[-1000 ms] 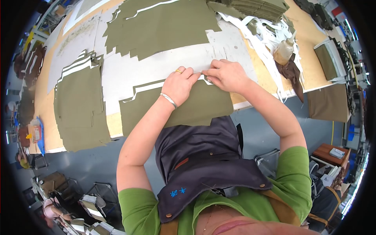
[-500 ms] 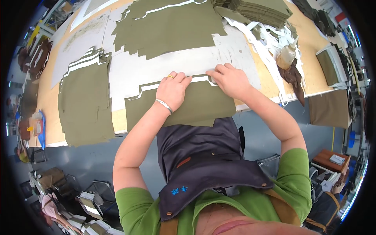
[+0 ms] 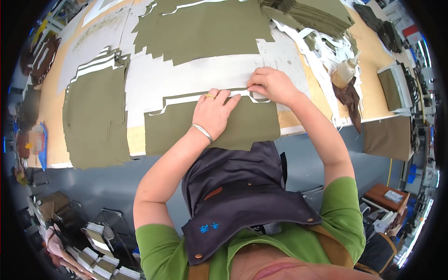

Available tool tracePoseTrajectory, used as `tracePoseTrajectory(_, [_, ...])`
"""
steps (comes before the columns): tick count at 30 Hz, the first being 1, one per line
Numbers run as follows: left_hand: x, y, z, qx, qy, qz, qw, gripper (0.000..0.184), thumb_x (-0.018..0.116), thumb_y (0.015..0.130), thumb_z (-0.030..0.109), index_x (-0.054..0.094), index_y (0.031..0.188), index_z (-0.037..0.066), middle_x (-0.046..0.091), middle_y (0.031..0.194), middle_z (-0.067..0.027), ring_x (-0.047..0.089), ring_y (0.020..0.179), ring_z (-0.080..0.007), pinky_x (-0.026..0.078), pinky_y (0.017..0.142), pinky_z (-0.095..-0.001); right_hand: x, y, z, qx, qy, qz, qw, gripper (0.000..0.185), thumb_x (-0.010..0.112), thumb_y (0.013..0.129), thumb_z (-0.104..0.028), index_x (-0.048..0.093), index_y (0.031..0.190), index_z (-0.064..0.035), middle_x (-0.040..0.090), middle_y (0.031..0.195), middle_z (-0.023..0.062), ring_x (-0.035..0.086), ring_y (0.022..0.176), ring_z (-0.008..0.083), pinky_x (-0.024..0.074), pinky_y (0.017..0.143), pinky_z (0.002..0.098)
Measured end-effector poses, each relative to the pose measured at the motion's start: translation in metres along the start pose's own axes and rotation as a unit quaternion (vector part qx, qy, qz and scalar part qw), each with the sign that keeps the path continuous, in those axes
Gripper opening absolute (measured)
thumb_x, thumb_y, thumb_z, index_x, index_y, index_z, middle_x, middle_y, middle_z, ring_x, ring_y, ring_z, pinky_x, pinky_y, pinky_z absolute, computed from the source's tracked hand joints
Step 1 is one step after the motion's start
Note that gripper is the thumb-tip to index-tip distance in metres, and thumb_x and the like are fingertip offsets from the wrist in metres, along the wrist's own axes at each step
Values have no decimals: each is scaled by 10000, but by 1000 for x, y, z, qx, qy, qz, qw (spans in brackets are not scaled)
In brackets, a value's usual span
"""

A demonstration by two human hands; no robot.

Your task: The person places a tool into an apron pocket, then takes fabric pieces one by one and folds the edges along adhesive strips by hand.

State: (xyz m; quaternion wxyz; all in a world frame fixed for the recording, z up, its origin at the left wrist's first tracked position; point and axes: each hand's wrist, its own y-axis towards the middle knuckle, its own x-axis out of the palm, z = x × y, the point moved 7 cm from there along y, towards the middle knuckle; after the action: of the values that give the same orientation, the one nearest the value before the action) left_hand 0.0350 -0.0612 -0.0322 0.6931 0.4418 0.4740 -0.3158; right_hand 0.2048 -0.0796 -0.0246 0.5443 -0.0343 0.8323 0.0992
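An olive-green fabric panel (image 3: 247, 123) lies in front of me, its near edge hanging over the table edge. A white strip (image 3: 179, 100) runs along its stepped far edge. My left hand (image 3: 214, 112), wearing a ring and a bangle, lies on the panel with its fingers spread across the strip. My right hand (image 3: 273, 86) is closed in a pinch at the strip's upper right end, near the angled corner. Its fingertips partly hide what they grip. Beyond my hands lies a larger group of olive panels (image 3: 200, 35) with white strip on top.
Olive panels with white edging (image 3: 95, 116) lie at left, overhanging the table. A thick stack of olive pieces (image 3: 312, 16) stands far right, beside tangled white strips (image 3: 322, 46). A plastic bottle (image 3: 344, 72) and dark brown cloth (image 3: 347, 97) are nearby.
My left hand has slid right along the strip. My right hand has gone from pressing at the strip's corner to a tighter pinch, its wrist raised slightly. The view has shifted a little.
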Motion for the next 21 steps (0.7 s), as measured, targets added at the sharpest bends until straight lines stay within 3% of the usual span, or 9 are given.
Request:
tracePoseTrajectory(3, [-2, -2, 1, -17, 3, 3, 1000, 465, 569, 810, 81, 652, 1245, 222, 597, 1156, 9, 559, 1060, -217, 481, 883, -374, 2, -3, 0, 82, -9, 27, 996, 145, 702, 846, -243, 703, 953, -145, 652, 900, 8, 630, 923, 250, 528, 759, 390])
tracePoseTrajectory(6, [0, -5, -1, -23, -11, 12, 1000, 479, 566, 813, 87, 646, 1259, 243, 582, 1185, 9, 549, 1079, -221, 468, 904, -383, 17, 0, 18, 226, 88, -45, 969, 166, 705, 845, -261, 703, 952, -134, 654, 913, 9, 630, 921, 256, 527, 769, 386])
tracePoseTrajectory(9, [0, -6, -1, -24, -5, 9, 1000, 484, 563, 820, 98, 639, 1271, 256, 566, 1219, -7, 543, 1095, -225, 463, 912, -384, -1, 8, -6, 62, 120, 24, 991, 186, 744, 818, -223, 693, 955, -109, 643, 916, 17, 622, 876, 236, 528, 743, 358])
tracePoseTrajectory(12, [3, -5, -1, -28, 1, -10, 1000, 479, 558, 831, 113, 631, 1281, 259, 554, 1237, -24, 537, 1115, -230, 457, 921, -386, 6, 17, -10, -28, 85, 2, 996, 190, 743, 812, -217, 691, 957, -106, 641, 916, 26, 620, 880, 243, 529, 749, 362])
tracePoseTrajectory(15, [4, -6, -2, -28, -7, -10, 1000, 468, 555, 842, 124, 630, 1283, 261, 552, 1236, -32, 533, 1136, -228, 450, 930, -387, 12, 23, -8, -27, 66, -8, 997, 197, 751, 796, -195, 691, 959, -101, 634, 904, 40, 619, 875, 248, 528, 744, 361])
tracePoseTrajectory(18, [6, -7, -1, -23, 4, 0, 1000, 457, 553, 850, 132, 629, 1283, 256, 553, 1229, -27, 531, 1150, -226, 442, 942, -391, 14, 22, -16, 82, 11, -9, 997, 179, 731, 817, -221, 701, 952, -107, 647, 901, 42, 629, 908, 254, 525, 771, 381])
tracePoseTrajectory(21, [5, -7, -2, -33, -12, -3, 999, 455, 558, 845, 121, 629, 1276, 249, 553, 1238, -27, 528, 1164, -226, 437, 955, -394, 23, 12, -1, 183, 135, 19, 974, 191, 730, 825, -200, 707, 984, -97, 647, 894, 47, 629, 901, 247, 527, 781, 366])
